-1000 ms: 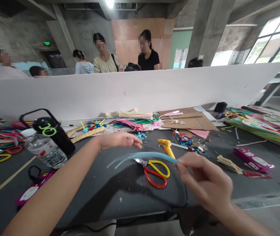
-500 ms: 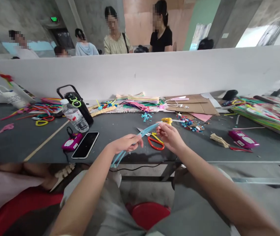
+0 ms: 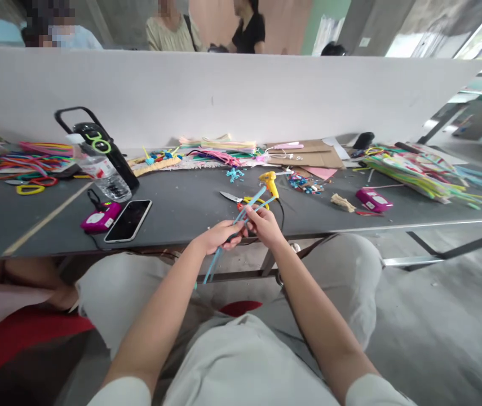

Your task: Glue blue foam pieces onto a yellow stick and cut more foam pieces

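Note:
Several light-blue pipe cleaners [image 3: 212, 265] run through both my hands, just off the table's front edge. My left hand [image 3: 222, 235] is closed around their middle, with loose ends hanging below it. My right hand [image 3: 262, 224] pinches them a little higher, close beside the left, and the upper ends fan out past its fingers. Behind the hands lie scissors [image 3: 230, 197] with red and yellow handles, partly hidden by the hands and the blue strips. A yellow hot glue gun [image 3: 269, 181] rests on the table just beyond.
On the left are a phone [image 3: 129, 220], a purple device [image 3: 101, 217], a water bottle [image 3: 111, 183] and a black flask [image 3: 118, 163]. Small blue pieces [image 3: 235, 175] and mixed beads [image 3: 304, 184] lie farther back. A pipe-cleaner pile [image 3: 414, 175] and another purple device [image 3: 374, 201] are at right.
My hands have drawn closer together and toward my body, so the blue strips no longer stretch between them but cross at the fingers. The camera view has tilted down and turned right.

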`<state>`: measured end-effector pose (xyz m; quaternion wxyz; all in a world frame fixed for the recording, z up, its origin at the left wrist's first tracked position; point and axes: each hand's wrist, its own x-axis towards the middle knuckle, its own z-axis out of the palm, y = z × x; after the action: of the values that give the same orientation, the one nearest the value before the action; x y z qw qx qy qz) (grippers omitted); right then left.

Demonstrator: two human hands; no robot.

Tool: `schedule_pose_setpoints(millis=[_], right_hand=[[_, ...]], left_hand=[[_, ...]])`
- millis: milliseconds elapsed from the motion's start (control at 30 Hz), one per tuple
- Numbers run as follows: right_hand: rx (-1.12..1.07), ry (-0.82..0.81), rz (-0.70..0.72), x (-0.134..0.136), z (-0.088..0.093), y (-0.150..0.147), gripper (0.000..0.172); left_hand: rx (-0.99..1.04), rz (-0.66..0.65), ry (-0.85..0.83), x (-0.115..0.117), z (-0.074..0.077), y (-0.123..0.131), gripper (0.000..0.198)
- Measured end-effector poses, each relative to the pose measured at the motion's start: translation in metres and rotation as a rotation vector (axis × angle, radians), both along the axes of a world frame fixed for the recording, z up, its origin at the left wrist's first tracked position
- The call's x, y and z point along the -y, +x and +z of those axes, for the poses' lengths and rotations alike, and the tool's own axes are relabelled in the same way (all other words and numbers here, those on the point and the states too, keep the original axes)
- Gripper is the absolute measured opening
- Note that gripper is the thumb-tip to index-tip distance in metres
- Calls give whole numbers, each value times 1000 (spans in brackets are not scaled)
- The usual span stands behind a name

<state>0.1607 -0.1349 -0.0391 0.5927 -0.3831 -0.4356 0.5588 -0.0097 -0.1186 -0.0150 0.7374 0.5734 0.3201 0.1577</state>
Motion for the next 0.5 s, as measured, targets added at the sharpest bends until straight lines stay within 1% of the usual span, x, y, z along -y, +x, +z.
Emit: schedule_pose_setpoints(millis=[100,200,300,400,500], right_hand=[[45,-43,51,17,-4,2,53],[104,-11,53,27,2,8,48],[50,50,52,29,7,11,42],[0,24,70,28,3,11,41],[10,-8,65,26,-7,6,45]], left_hand=[[-43,-114,12,11,-9,2,52],[-72,-191,56,19,-5,-2,58],[-57,-231,64,25,-1,-8,55],[-35,-201,44,28,-6,-9,52],[9,-96,11,32,-17,-4,49]])
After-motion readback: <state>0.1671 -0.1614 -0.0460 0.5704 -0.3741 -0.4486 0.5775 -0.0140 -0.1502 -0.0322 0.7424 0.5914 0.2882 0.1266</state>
